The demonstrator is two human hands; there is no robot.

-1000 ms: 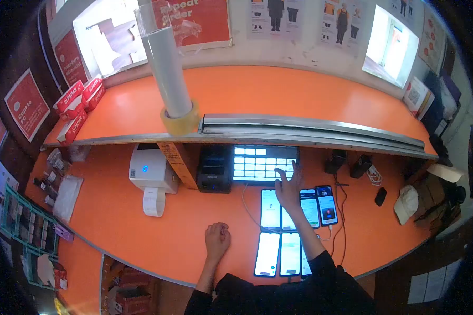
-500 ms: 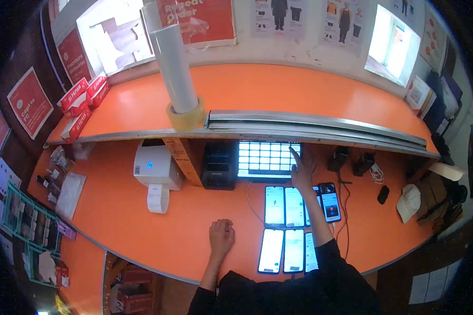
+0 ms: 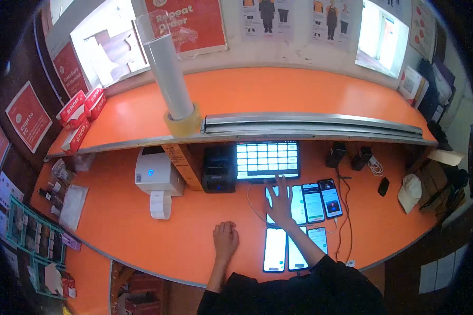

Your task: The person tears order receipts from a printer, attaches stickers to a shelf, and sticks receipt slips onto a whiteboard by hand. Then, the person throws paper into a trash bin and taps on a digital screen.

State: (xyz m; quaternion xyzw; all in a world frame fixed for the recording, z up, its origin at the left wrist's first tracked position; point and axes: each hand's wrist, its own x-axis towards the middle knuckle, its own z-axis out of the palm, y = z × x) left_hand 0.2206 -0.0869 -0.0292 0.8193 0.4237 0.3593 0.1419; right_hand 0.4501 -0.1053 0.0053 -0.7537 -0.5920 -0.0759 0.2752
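Observation:
My right hand (image 3: 281,206) is over the upper row of lit phones, its fingers spread and holding nothing. Its fingertips point at the lower edge of a tablet (image 3: 267,158) that shows a grid of light tiles. The hand partly hides the leftmost upper phones; to its right lie a phone (image 3: 314,203) and another, darker-topped phone (image 3: 331,198). A lower row includes a phone (image 3: 275,251) with a white screen, and my forearm crosses this row. My left hand (image 3: 225,240) rests on the orange counter (image 3: 194,247), fingers curled, with nothing seen in it.
A white label printer (image 3: 155,176) with paper hanging out stands left of a black printer (image 3: 218,170). On the upper shelf are a plastic film roll (image 3: 168,79), a tape roll (image 3: 184,123) and red boxes (image 3: 76,115). Cables (image 3: 347,220) run right of the phones.
My right hand has come down from the tablet's right side to the upper phones, with fingers spreading. My left hand stays on the counter. The view has shifted slightly.

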